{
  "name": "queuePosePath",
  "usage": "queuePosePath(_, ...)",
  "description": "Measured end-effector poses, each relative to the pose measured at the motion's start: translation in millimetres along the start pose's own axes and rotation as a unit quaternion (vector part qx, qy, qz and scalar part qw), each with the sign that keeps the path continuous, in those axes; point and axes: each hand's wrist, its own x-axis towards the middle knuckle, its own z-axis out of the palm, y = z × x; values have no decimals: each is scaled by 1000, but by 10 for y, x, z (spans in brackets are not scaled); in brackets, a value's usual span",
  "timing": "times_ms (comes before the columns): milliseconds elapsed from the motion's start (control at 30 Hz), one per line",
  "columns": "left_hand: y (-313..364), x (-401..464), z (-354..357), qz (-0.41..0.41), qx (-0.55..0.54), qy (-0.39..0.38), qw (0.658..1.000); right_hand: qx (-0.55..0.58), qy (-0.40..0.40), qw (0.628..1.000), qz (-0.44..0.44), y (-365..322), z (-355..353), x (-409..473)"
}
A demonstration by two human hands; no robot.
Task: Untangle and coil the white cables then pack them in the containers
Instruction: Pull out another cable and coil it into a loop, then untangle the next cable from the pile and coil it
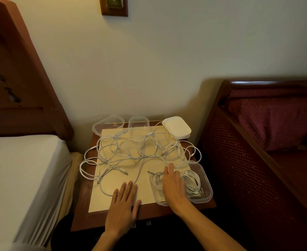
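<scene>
A tangle of white cables (131, 151) sprawls over a cream sheet (116, 198) on a small wooden table (82, 205). At the front right stand two clear containers side by side. The right one (206, 183) holds a coiled white cable (192, 180); the left one (159, 198) holds another cable. My right hand (174, 187) lies flat with straight fingers over the left container and its cable. My left hand (123, 205) rests flat on the sheet, fingers straight, beside a loop of cable.
Two empty clear containers (109, 124) (138, 121) and a stack of white lids (177, 127) stand along the table's back edge by the wall. A bed with a white sheet (22, 178) is at the left, a dark red sofa (268, 127) at the right.
</scene>
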Motion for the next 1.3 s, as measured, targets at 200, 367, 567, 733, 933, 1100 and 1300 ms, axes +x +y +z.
queuePosePath(200, 7, 3, -8, -3, 4, -7, 1000, 28, 3, 999, -44, 6, 23, 6)
queuePosePath(367, 25, -1, -31, -4, 6, -11, 1000, 26, -90, 994, -58, 17, 117, -6)
queuePosePath(567, 24, -3, -29, -3, 6, -3, 1000, 52, -99, 992, -57, 54, 124, 117)
queuePosePath(733, 31, -5, -37, -7, 4, -11, 1000, -6, -132, 986, -103, 20, 194, 171)
queuePosePath(933, 24, -8, -51, -4, 0, -19, 1000, 82, -127, 986, 63, -79, 247, 181)
queuePosePath(1100, 36, -14, -56, -4, -3, -26, 1000, 87, -126, 987, 50, -42, 192, 151)
queuePosePath(1300, 32, -6, -76, 11, -88, 4, 996, 12, -111, 992, -66, 42, 81, 78)
